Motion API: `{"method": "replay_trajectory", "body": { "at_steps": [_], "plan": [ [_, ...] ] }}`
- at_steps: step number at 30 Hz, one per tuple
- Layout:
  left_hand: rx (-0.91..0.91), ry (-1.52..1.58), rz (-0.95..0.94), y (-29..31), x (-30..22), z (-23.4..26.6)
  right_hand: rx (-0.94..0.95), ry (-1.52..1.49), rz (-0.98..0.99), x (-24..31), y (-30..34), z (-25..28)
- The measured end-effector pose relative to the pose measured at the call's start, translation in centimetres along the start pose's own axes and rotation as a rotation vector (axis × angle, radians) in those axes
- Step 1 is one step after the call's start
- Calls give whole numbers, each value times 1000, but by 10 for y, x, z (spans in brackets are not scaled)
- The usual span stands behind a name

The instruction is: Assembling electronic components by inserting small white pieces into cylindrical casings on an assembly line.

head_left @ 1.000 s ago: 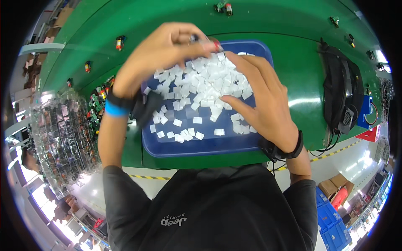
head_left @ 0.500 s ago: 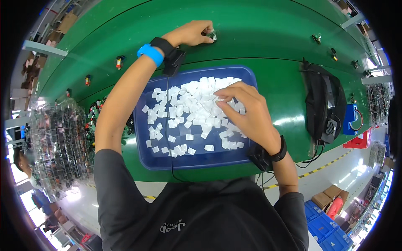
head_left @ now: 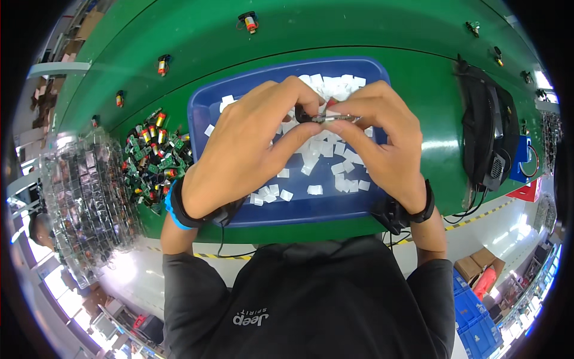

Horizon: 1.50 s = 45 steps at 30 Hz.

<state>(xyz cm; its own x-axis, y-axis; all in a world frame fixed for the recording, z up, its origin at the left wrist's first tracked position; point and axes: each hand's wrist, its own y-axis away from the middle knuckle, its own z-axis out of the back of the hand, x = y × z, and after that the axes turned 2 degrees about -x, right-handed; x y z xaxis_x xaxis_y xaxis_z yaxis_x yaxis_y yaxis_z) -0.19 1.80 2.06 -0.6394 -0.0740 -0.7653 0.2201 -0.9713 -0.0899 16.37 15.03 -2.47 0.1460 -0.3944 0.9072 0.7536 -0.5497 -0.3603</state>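
Both my hands meet over the right half of a blue tray (head_left: 206, 106) of small white square pieces (head_left: 314, 190). The thumb and fingers of my left hand (head_left: 248, 134) pinch the dark end of a small circuit board assembly (head_left: 305, 115). My right hand (head_left: 388, 131) pinches the other end, where a small white piece (head_left: 332, 113) lies against the board between the fingertips. A bit of red shows just above it. Fingers cover much of the assembly, so I cannot tell whether the white piece is stuck on.
Left of the tray lies a heap of small motors with green boards (head_left: 156, 152). Beside it stand stacked clear plastic trays (head_left: 86, 203). Single motor parts (head_left: 248, 23) sit along the far green table. A black bag (head_left: 487, 125) with cables and a blue box (head_left: 521, 158) are at right.
My left hand has come back from the far table to the tray with the assembly. My right hand has lifted from the white pieces and met it. The view has shifted slightly.
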Motion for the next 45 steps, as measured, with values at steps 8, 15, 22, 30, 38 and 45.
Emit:
{"method": "replay_trajectory", "body": {
  "at_steps": [8, 15, 22, 30, 38, 45],
  "plan": [
    [1, 164, -50, 14, 9, -2, 64, 174, 467, -3, 1, 6],
    [-5, -46, -286, 12, 14, -1, 58, 259, 542, -3, -1, 8],
    [-9, 1, -197, 15, 8, 0, 180, 333, 544, 14, 1, 15],
    [13, 19, -149, 17, 6, 2, 183, 408, 606, 17, 5, 11],
    [-20, -81, -162, 19, 3, 0, 184, 439, 589, 19, 2, 14],
    [-179, -125, -308, 17, 3, -4, 136, 362, 510, 16, 1, 14]
  ]
}}
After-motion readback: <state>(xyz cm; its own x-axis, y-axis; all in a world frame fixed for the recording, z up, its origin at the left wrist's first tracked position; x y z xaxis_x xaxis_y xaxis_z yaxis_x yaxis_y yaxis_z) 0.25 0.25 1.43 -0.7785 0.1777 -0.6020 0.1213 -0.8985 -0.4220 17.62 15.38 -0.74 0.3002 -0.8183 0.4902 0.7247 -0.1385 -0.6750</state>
